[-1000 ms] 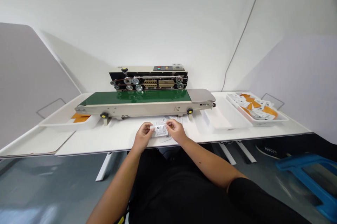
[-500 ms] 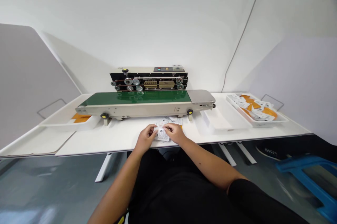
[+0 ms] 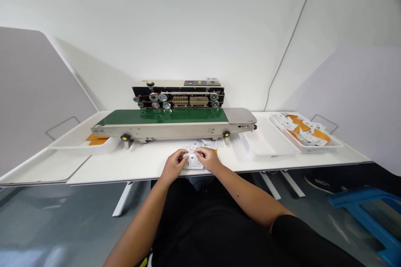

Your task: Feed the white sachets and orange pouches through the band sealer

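A small white printed sachet [image 3: 193,161] is held near the front edge of the table, its lower part hanging below my fingers. My left hand [image 3: 175,163] pinches its upper left corner. With thumb and fingers closed, my right hand [image 3: 208,159] grips the upper right side. Just behind my hands lie several more white sachets [image 3: 205,143], partly under the conveyor's front edge. A bit of orange shows beside my right hand, mostly hidden by it.
A band sealer [image 3: 178,95] with a green conveyor belt [image 3: 166,116] spans the table behind my hands. A white tray [image 3: 106,148] at left holds orange packets. At right stand a white tray [image 3: 266,152] and another tray [image 3: 316,148] full of white and orange packets. A blue stool [image 3: 363,200] is at lower right.
The sachet between my hands has straightened slightly, and its printed face shows more squarely. My hands stay in nearly the same place.
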`<move>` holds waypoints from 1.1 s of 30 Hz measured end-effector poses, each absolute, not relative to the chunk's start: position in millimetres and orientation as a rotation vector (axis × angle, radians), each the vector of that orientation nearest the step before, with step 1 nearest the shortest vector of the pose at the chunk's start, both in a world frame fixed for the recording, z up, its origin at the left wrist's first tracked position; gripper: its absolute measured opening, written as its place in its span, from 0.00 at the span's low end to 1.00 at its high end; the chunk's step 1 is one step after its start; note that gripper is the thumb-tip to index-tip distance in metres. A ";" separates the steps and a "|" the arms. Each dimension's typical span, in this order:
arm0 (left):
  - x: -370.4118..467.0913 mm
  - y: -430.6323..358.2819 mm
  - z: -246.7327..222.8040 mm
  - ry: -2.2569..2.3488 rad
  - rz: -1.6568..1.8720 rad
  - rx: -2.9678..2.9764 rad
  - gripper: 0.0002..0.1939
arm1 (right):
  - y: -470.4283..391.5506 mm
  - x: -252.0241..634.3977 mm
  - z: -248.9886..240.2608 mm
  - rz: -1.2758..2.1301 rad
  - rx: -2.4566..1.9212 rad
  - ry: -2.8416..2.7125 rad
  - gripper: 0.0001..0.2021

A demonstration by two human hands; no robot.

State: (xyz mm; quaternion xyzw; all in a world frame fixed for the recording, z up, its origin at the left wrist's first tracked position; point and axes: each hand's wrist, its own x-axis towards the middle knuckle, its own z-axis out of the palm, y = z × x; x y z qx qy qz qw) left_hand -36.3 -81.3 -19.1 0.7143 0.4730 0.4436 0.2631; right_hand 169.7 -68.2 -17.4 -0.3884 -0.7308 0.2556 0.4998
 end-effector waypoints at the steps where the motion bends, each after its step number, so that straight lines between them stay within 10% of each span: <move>1: -36.4 -81.3 -19.3 1.277 1.201 1.925 0.12 | -68.5 169.6 -17.0 0.619 -0.936 -1.767 0.08; 33: -40.8 -76.1 -27.3 1.191 1.279 1.804 0.10 | -70.8 168.5 -18.6 0.565 -0.994 -1.910 0.11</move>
